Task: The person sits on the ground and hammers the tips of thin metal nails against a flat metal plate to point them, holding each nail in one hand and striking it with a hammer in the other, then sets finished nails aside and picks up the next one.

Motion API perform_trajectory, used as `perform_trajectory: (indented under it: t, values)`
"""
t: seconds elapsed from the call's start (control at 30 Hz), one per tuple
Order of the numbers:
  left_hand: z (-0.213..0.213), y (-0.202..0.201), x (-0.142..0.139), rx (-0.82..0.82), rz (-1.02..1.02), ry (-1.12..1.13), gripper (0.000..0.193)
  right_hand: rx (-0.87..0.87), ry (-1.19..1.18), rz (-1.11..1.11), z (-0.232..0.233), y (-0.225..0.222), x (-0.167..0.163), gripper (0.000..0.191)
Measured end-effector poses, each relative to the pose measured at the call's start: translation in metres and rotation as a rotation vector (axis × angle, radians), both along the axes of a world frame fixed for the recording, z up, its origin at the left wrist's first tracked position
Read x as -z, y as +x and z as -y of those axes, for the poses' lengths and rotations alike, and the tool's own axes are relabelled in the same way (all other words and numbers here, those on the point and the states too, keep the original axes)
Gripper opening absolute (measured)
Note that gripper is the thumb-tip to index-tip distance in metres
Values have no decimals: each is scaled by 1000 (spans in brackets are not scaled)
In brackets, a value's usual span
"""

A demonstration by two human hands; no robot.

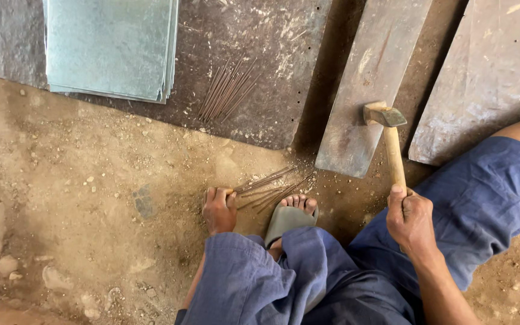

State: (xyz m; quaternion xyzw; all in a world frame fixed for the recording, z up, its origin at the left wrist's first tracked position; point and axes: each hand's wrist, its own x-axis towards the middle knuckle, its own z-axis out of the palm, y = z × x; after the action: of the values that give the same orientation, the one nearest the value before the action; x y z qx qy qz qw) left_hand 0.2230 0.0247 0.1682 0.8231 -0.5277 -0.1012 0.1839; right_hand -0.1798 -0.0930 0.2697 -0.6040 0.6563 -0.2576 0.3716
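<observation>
Left hand is closed on the near end of a bundle of thin metal rods lying on the dirt floor, just beside the sandalled foot. Rods run up and right from that hand. Right hand grips the hammer handle, head raised, well right of the rods; left hand is nearer.

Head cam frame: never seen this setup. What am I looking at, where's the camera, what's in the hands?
No machine here: a person works with bare hands, and the one camera sits on their head, looking down at a dirt floor. The right hand grips a wooden-handled hammer, its head over a grey metal strip. The left hand holds the ends of thin metal rods lying on the ground beside a sandalled foot. Further off, more rods lie on a dark metal sheet, next to a stack of shiny sheets.
</observation>
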Motion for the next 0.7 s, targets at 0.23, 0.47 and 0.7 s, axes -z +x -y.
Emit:
perform_trajectory:
  t: [0.23, 0.47, 0.7]
  values:
    - [20, 14, -2, 71, 1, 108, 10, 28, -18, 12, -5, 1, 6, 50]
    - [117, -32, -63, -155, -902, -94, 47, 9, -100, 23, -4, 3, 23, 52]
    - [200, -140, -92, 339, -944, -464, 12, 51, -83, -25, 1, 1, 19, 49]
